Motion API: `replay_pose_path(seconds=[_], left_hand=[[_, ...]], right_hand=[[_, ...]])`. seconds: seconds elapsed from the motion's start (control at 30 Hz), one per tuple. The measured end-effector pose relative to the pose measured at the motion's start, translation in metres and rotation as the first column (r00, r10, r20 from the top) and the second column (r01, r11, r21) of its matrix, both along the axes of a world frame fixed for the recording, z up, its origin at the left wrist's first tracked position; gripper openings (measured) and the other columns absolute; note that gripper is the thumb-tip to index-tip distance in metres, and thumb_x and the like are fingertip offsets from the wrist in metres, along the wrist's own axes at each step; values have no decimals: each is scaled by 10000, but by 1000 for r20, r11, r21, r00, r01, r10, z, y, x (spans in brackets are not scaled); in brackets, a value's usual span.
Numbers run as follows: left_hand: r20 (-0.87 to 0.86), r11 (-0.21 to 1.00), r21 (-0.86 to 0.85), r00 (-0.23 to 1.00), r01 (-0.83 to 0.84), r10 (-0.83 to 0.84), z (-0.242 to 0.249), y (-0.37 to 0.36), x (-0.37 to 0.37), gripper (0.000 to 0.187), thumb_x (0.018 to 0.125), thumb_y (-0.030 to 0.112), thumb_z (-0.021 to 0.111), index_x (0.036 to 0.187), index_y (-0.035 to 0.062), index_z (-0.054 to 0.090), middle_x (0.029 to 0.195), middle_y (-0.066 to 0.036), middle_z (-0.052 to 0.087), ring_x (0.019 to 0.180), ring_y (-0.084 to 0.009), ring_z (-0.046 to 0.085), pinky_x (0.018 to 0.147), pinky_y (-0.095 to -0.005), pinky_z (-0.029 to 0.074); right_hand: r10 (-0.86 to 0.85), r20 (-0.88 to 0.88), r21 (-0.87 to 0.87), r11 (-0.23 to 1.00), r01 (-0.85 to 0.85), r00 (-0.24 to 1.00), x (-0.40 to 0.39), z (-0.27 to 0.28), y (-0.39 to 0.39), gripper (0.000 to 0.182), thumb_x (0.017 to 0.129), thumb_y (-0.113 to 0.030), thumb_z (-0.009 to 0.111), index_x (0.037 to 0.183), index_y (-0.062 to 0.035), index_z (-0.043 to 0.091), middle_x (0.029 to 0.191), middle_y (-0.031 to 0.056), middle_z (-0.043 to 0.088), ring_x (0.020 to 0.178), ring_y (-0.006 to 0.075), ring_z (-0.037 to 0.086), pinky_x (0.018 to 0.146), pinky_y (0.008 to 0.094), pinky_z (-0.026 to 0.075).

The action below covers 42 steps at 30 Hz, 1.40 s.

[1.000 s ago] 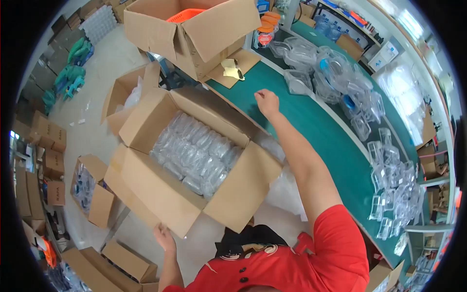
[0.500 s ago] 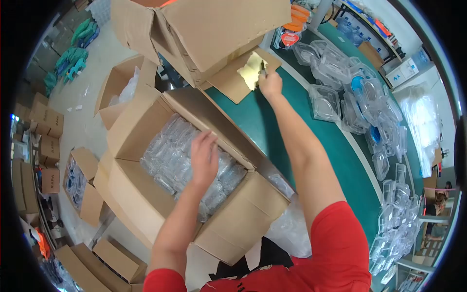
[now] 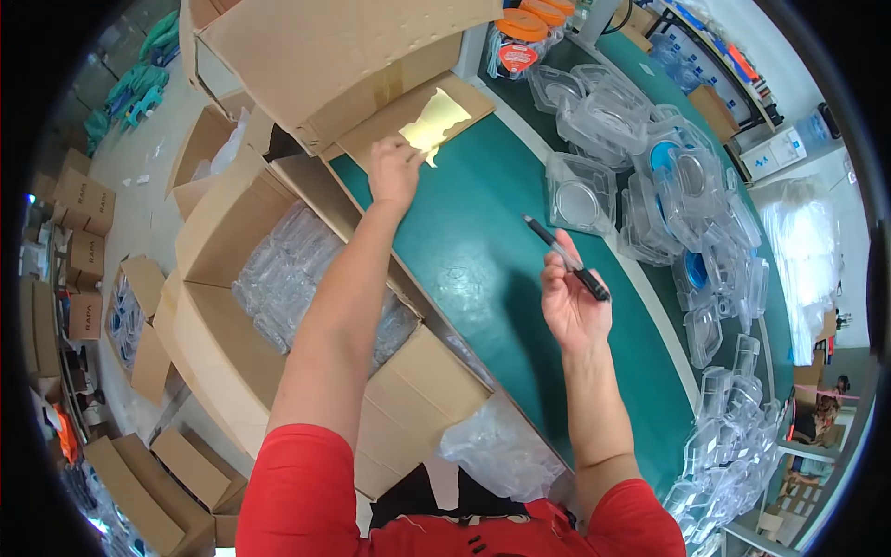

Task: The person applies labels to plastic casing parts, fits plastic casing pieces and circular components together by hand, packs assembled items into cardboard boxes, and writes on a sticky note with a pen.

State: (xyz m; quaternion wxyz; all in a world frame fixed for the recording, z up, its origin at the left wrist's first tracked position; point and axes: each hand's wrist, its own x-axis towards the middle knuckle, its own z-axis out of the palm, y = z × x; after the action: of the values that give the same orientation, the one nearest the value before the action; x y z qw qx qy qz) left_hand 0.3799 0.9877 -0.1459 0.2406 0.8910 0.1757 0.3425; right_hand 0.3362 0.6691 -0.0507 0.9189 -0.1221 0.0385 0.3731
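My left hand has its fingers closed at the lower left edge of a torn piece of yellow paper. The paper lies partly on a flat cardboard flap and partly over the green table. In my right hand is a black pen, held above the table with its slim end pointing up and left. Below my left forearm, an open cardboard box holds clear plastic packs, partly hidden by the arm.
Clear plastic containers are heaped along the right side of the green table. Orange-lidded jars stand at the back. A large carton rises at the upper left. Crumpled plastic film hangs near my body.
My left hand has moved from above the box to the yellow paper. My right hand, with the pen, has drawn back from the paper toward me. The view has shifted right.
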Motion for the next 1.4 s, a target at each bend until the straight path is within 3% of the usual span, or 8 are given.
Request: replay_pose_path(seconds=[0.13,0.17,0.27,0.47,0.7,1.07,1.3,1.4], left_hand=[[229,944,-326,973,52,25,-6,13,5,168,796,210,684,878,69,726,1045,-111,651,990,-283,587,866,-357,467],[196,939,-343,976,-23,96,12,8,-1,162,827,183,659,918,63,721,1082,-131,646,997,-278,603,877,-347,469],[247,973,-187,965,136,-88,59,-33,-36,134,833,146,657,920,61,715,1079,-130,643,1038,-287,590,892,-358,467],[-208,792,37,780,610,-591,29,-137,-137,269,777,136,711,1033,67,663,1216,-117,574,1199,-316,502,1031,-481,376],[-204,865,-9,846,501,-492,24,-155,-145,311,769,157,699,1065,83,641,1274,-93,541,1254,-317,457,1066,-545,301],[-185,885,27,872,466,-453,22,-153,-145,295,755,192,711,1027,98,649,1278,-81,538,1248,-300,458,1063,-553,294],[-246,893,133,887,430,-391,30,-157,-138,320,740,257,730,1000,84,659,1197,-79,580,1130,-287,529,975,-496,409],[-158,925,-58,911,376,-380,34,-161,-129,254,789,248,707,949,56,664,1006,-68,626,888,-261,581,782,-386,486]], right_hand=[[-98,3,-82,992,98,995,-10,-7,-24,417,890,-2,512,1302,3,450,981,176,627,920,260,646,861,332,567],[-167,39,-211,962,172,985,-14,-6,-26,318,931,-76,512,1241,-18,474,868,143,639,769,218,653,718,294,578],[-94,522,-218,946,239,848,-14,-31,-55,240,941,-134,532,1155,-34,490,782,127,627,642,186,622,575,237,516],[153,675,-656,572,492,721,-20,-29,-45,350,1000,-310,424,1128,3,512,796,116,596,654,172,582,636,290,487],[281,739,-654,517,552,612,6,-61,3,129,807,-91,685,889,-11,626,777,16,624,668,77,546,614,224,450],[423,835,-518,385,764,352,6,-72,19,69,771,-38,676,799,-10,619,709,42,638,613,79,565,580,230,473],[171,782,-601,459,654,599,13,-74,17,64,835,-38,632,838,-9,574,737,26,593,637,68,527,569,216,438],[48,764,-586,468,662,643,11,-64,17,78,857,-51,626,877,-14,560,748,37,592,634,84,541,564,224,455]])
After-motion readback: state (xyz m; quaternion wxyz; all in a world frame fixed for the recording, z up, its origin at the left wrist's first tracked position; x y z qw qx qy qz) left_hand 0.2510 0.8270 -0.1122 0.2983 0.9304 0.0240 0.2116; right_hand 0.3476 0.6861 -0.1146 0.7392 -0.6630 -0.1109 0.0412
